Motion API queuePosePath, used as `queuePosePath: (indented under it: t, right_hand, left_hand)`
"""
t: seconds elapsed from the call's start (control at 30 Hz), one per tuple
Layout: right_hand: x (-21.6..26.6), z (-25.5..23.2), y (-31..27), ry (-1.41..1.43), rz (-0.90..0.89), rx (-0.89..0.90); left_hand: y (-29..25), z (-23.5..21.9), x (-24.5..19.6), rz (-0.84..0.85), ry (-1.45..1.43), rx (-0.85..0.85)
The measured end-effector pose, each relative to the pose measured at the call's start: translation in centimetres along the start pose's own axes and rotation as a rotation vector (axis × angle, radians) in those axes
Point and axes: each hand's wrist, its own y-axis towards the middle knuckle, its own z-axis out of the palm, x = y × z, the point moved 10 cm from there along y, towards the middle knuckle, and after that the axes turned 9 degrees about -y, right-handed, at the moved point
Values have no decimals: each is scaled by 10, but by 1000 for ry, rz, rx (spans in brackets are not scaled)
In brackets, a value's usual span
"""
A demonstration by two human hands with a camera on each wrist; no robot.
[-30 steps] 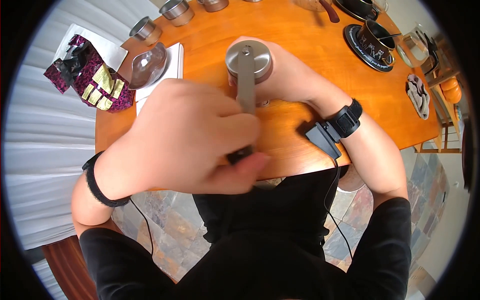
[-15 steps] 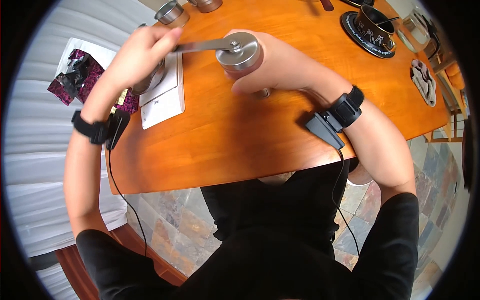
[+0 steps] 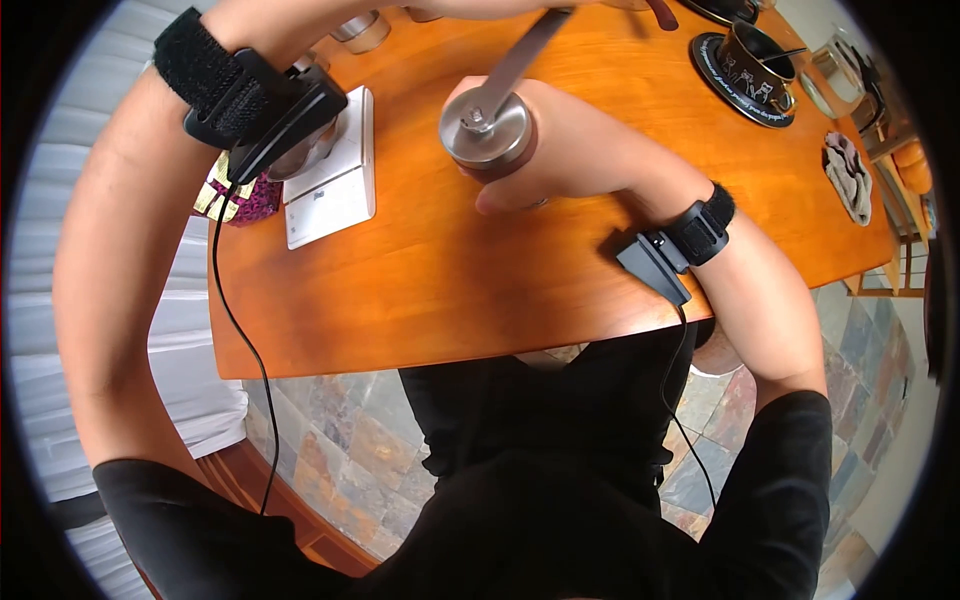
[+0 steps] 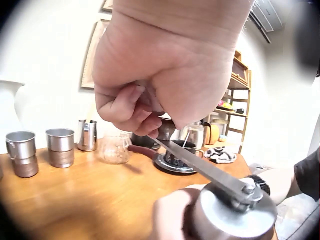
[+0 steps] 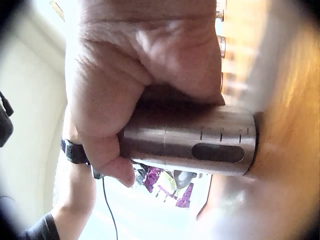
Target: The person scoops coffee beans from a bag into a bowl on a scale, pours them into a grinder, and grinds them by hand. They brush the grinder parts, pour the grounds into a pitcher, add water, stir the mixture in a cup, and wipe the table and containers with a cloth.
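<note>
A steel manual coffee grinder (image 3: 487, 130) stands upright on the wooden table (image 3: 400, 300). My right hand (image 3: 565, 150) wraps around its body; in the right wrist view, the thumb and palm clasp the steel cylinder above a slotted window. From the grinder's top, the crank arm (image 3: 525, 62) points away from me, toward the table's far side. At its outer end, my left hand (image 4: 160, 75) has its fingers curled around the crank's knob, which the hand hides. In the head view, that hand is partly cut off by the top edge.
Left of the grinder lies a white scale (image 3: 350, 170), beside a purple patterned bag (image 3: 250, 200). A black cup (image 3: 755, 65) on a saucer and a crumpled cloth (image 3: 848, 180) are at the right. Farther back stand metal cups (image 4: 61, 147) and a glass carafe (image 4: 115, 150).
My left hand has swung the crank around: its arm pointed toward my body, then left, and now points away. The right hand keeps its hold on the grinder, which shifts only slightly.
</note>
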Motion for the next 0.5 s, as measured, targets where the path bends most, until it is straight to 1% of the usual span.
queuePosePath:
  t: [0.03,0.07,0.13,0.17,0.2,0.27,0.3,0.37,0.43,0.5]
  right_hand:
    - [4,-2,0,-28,-43,-23]
    - [4,-1,1,-29,-48,-22]
    - [0,-4,0,-97,-5,-60]
    - [-6,-10,-9,128,136,-109]
    - [-5,-16,-16,220,141,-140]
    - [6,-23,-17,235,-31,-154]
    - [7,-25,-14,233,-88,-162]
    - [8,-25,-12,199,-146,-173]
    - [3,-22,-9,159,-159,-161]
    - [-4,-19,-3,154,-132,-129]
  left_hand:
    - [-2,-2,-7,31,-12,16]
    - [-8,0,-19,72,-29,22]
    - [-22,3,-43,144,-69,38]
    - [-31,6,-55,183,-90,54]
    - [-40,8,-68,225,-116,67]
    - [-58,12,-87,298,-175,53]
    - [-69,14,-93,326,-204,37]
    - [-85,15,-101,359,-268,-28]
    - [-98,17,-97,349,-360,-109]
    - [-118,16,-74,380,-538,-141]
